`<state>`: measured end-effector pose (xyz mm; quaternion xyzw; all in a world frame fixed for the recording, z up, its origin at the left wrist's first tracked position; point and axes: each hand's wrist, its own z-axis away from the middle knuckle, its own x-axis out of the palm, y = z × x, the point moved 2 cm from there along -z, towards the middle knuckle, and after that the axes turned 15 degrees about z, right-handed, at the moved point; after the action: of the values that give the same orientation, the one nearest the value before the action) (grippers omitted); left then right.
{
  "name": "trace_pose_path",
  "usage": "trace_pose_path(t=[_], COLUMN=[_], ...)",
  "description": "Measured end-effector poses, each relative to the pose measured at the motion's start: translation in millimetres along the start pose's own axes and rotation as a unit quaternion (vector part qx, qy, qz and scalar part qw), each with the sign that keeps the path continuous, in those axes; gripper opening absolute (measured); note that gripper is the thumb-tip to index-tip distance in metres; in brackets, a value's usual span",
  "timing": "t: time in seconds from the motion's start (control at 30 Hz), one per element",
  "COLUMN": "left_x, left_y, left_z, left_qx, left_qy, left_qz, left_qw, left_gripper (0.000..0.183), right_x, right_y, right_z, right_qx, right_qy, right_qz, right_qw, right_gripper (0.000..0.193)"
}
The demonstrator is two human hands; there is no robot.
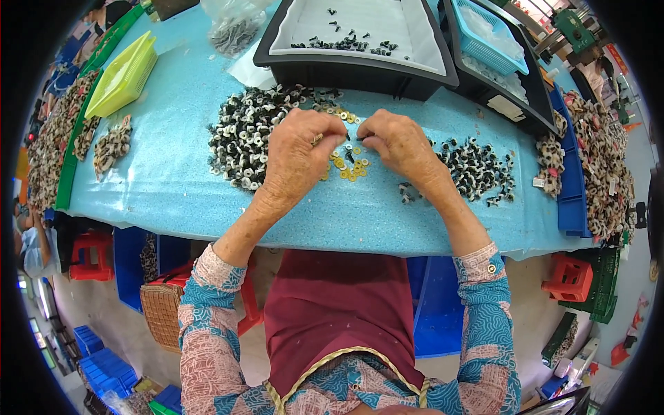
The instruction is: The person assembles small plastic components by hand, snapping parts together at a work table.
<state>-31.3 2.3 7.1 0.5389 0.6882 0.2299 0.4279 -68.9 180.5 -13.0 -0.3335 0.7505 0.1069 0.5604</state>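
Over the middle of the blue-covered table my left hand (301, 149) is closed, thumb and fingertips pinched at a small dark piece whose kind I cannot make out. A yellowish bit shows between its curled fingers. Facing it, a short gap away, my right hand (401, 145) pinches another tiny dark piece, mostly hidden by the fingertips. Beneath and between them lie loose yellow washers (353, 170), with a few white rings and black pieces among them. Beside my left hand spreads a large heap of small black-and-white parts (238, 135). A smaller heap of similar parts (477, 169) lies right of my right hand.
Beyond my hands stands a black tray (346, 75) with a white liner and scattered small black parts. A light-blue basket (490, 41) sits in another dark tray at back right. Far left is a yellow-green basket (123, 76). A blue bin (570, 173) borders the right end.
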Motion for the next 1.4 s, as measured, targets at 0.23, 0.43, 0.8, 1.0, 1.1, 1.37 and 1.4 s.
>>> trace_pose_path(t=[0.23,0.43,0.8,1.0,1.1,1.37,1.4], left_x=[19.3,46.9,48.6,37.9,36.7,39.4,40.0], left_y=[-9.0,-18.2,-21.1,-15.5,-15.4,-17.2,-17.4], left_z=[-3.5,-16.6,-20.9,-20.5,-17.7,-17.4,-17.3], left_qx=[0.031,0.086,0.045,-0.228,-0.279,-0.289,-0.295], left_qy=[-0.083,-0.13,-0.073,0.032,0.029,0.006,0.005], left_qz=[-0.103,-0.101,-0.099,0.258,0.316,0.359,0.368], left_qw=[0.991,0.983,0.991,0.938,0.907,0.888,0.882], left_gripper=[0.008,0.015,0.007,0.009,0.012,0.014,0.014], right_x=[-20.6,-16.9,-23.0,-20.1,-21.1,-15.0,-13.7], right_y=[30.2,34.3,28.7,25.4,18.8,19.8,20.4], right_z=[2.1,7.3,8.5,10.3,9.6,6.8,7.0], right_qx=[0.157,0.207,0.182,0.167,0.151,0.167,0.168], right_qy=[0.047,0.048,0.012,-0.011,-0.026,-0.025,-0.026], right_qz=[-0.219,-0.227,-0.35,-0.531,-0.546,-0.471,-0.471], right_qw=[0.962,0.95,0.919,0.831,0.824,0.866,0.866], right_gripper=[0.005,0.006,0.008,0.015,0.016,0.01,0.01])
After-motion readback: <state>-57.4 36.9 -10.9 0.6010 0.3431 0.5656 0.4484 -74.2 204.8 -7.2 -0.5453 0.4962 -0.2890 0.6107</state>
